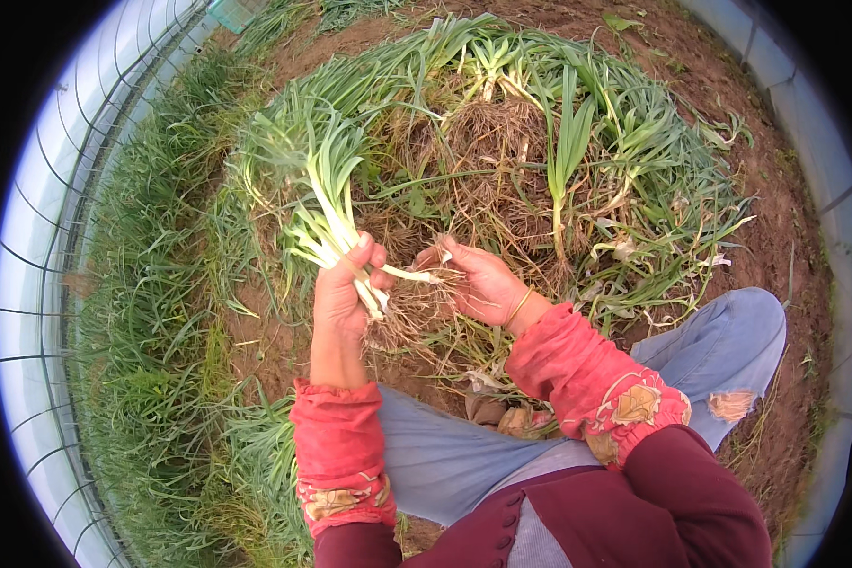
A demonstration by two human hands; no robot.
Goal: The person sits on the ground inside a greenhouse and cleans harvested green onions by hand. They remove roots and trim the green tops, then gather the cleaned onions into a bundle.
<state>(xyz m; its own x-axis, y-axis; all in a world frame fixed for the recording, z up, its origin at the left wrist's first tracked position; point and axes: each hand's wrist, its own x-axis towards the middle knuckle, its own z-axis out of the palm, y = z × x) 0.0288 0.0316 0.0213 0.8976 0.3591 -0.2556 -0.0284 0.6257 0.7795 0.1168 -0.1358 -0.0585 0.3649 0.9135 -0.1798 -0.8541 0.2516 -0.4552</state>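
My left hand (348,284) is closed around the white stalks of a bunch of leek-like plants (330,202), whose green leaves point up and away and whose stringy roots hang below the fist. One thin stalk (408,274) sticks out sideways towards my right hand (479,280). The fingers of that hand are bent beside the stalk's root end, with a pale papery scrap (444,248) at the fingertips; whether they grip the roots, I cannot tell. Past the hands, pulled plants (493,64) lie with matted brown roots (497,131). A single plant (559,170) lies apart, roots towards me.
Heaped green leaves (689,170) curve round the far and right sides. Growing plants (149,284) fill the left, beside a ribbed plastic sheet wall (42,234). My bent knees in jeans (717,334) are near. A green crate (234,13) stands far left on the soil.
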